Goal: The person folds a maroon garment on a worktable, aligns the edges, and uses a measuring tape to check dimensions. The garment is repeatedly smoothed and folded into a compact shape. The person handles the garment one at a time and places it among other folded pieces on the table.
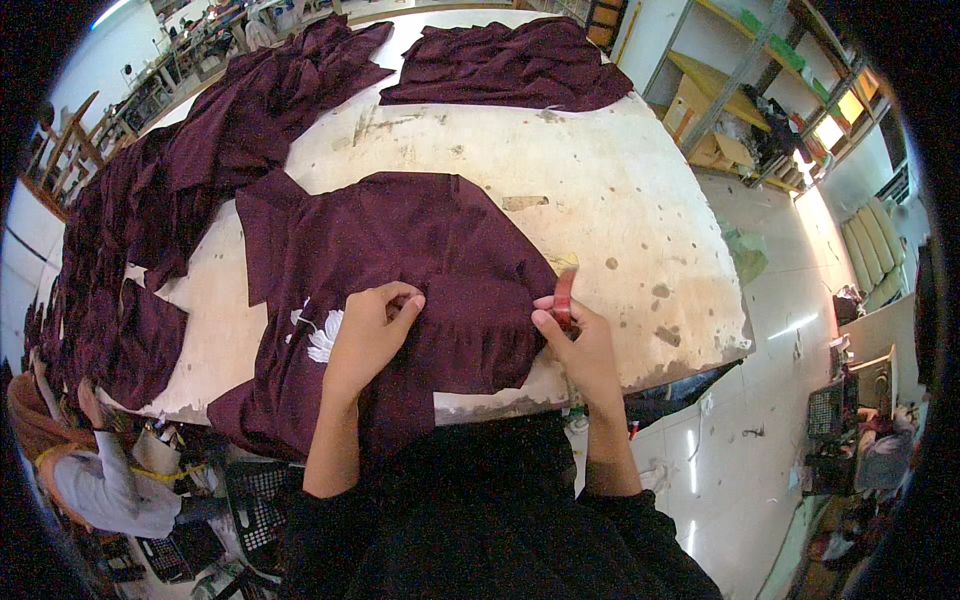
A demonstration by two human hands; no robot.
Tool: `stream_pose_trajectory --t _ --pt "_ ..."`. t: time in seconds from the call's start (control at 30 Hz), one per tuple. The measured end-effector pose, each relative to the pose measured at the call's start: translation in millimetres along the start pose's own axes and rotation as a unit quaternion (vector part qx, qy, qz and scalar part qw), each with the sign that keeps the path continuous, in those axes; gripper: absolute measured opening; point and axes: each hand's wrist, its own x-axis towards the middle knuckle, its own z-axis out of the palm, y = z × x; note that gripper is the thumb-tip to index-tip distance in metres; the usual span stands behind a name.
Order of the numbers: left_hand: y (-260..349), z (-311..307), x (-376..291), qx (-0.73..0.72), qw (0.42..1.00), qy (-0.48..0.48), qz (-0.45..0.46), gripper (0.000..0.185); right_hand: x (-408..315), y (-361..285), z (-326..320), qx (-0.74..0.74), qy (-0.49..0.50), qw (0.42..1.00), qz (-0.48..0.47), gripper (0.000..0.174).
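Note:
A dark maroon garment [465, 247] with a white flower motif [324, 337] is spread before me, its lower part hanging over the table's near edge. My left hand [371, 330] rests over it beside the flower, thumb and forefinger pinching the cloth near a seam. At the garment's right edge is my right hand [581, 337]. It holds a small red tool [563, 296], which looks like thread snips, upright against the fingers. The thumb and fingertip of that hand also meet the fabric edge. The tool's lower end is hidden in the palm.
More maroon cloth lies heaped along the table's left side [217, 142] and in a folded pile [510, 67] at the far edge. The worn table [622, 195] is pale and stained. A co-worker [105, 480] sits at the left, hands on cloth. Shelving [712, 112] stands right.

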Motion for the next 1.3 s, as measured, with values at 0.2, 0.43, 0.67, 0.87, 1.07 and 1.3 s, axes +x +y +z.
stream_pose_trajectory --t 0.2,0.43,0.67,0.87,1.07,1.3 --pt "-9 4 5 -0.020 0.999 -0.021 0.018 0.018 3 -2 -1 -0.025 -0.027 0.997 0.067 0.028" --pt "-6 2 -3 -0.107 0.989 -0.010 0.101 0.016 0 0 -3 0.041 -0.039 0.998 0.030 0.019" --pt "3 14 -46 -0.247 0.967 0.041 0.043 0.010 -34 -10 -8 0.155 -0.035 0.987 0.026 0.015" --pt "4 18 -50 -0.287 0.956 0.052 0.035 0.011 -34 -20 -2 0.220 -0.021 0.975 0.020 0.017" --pt "1 19 -50 -0.301 0.952 0.043 0.040 0.010 -30 -29 -5 0.257 -0.019 0.965 0.043 0.015" --pt "3 19 -50 -0.305 0.950 0.049 0.041 0.010 -26 -25 -8 0.267 -0.037 0.959 0.082 0.016"
